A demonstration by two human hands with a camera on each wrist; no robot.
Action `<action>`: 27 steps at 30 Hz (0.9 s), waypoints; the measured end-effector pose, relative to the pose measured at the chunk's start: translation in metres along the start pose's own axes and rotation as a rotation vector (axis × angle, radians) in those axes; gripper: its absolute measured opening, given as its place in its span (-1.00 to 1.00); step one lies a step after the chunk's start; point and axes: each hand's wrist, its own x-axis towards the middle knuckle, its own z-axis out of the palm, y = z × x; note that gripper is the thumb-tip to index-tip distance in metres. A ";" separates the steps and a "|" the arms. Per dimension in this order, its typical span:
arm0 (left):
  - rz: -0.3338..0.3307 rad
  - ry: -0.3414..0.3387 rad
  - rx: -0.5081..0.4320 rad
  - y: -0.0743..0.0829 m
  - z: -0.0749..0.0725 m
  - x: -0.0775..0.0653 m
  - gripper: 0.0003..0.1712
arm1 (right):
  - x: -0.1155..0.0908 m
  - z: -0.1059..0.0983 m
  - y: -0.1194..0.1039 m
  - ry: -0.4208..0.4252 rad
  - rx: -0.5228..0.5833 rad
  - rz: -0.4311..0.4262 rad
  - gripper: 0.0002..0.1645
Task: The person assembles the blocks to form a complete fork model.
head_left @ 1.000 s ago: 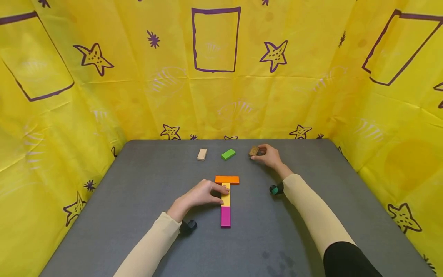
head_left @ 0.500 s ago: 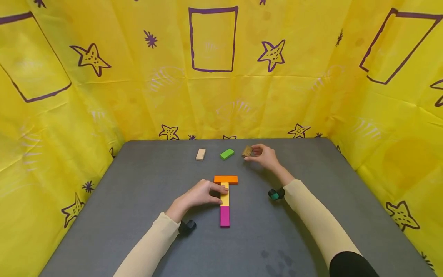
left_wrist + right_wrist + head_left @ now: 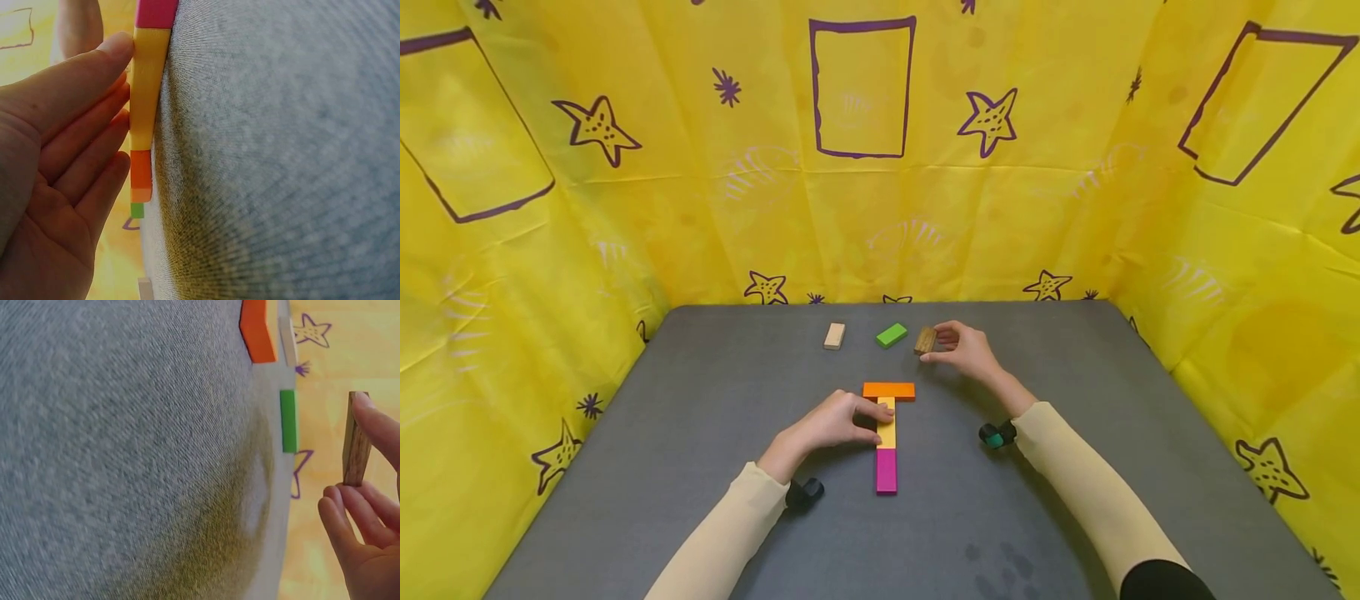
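Note:
My right hand (image 3: 968, 348) pinches a brown wooden block (image 3: 925, 340) between thumb and fingertips. In the right wrist view the brown block (image 3: 356, 440) is held by its two ends, raised off the table. The thumb and fingertips of my left hand (image 3: 831, 419) rest on the top face of a yellow block (image 3: 886, 423), with the fingers fairly straight in the left wrist view. That block lies flat in a T shape. An orange block (image 3: 889, 391) crosses its far end, and a magenta block (image 3: 886, 472) continues from its near end.
A green block (image 3: 891, 335) lies at the back of the grey table (image 3: 662, 500), just left of the brown one. Further left is a pale beige block (image 3: 834, 336). Yellow patterned cloth (image 3: 865, 217) hangs behind the table and along both sides.
My right hand has carried the brown block to the left and slightly nearer, toward the orange block. My left hand stays on the yellow block.

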 end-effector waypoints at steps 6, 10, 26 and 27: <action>0.001 0.004 -0.011 -0.001 0.001 0.001 -0.55 | -0.002 0.006 -0.002 -0.019 -0.020 -0.022 -0.21; -0.004 0.004 -0.012 -0.002 0.000 0.001 -0.55 | -0.003 0.010 -0.002 -0.051 -0.041 -0.029 -0.21; 0.003 -0.001 0.001 -0.001 0.000 0.001 -0.55 | -0.008 0.020 0.006 -0.129 -0.080 -0.070 -0.22; 0.003 0.001 0.001 -0.002 0.000 0.001 -0.55 | -0.008 0.021 0.006 -0.135 -0.082 -0.072 -0.21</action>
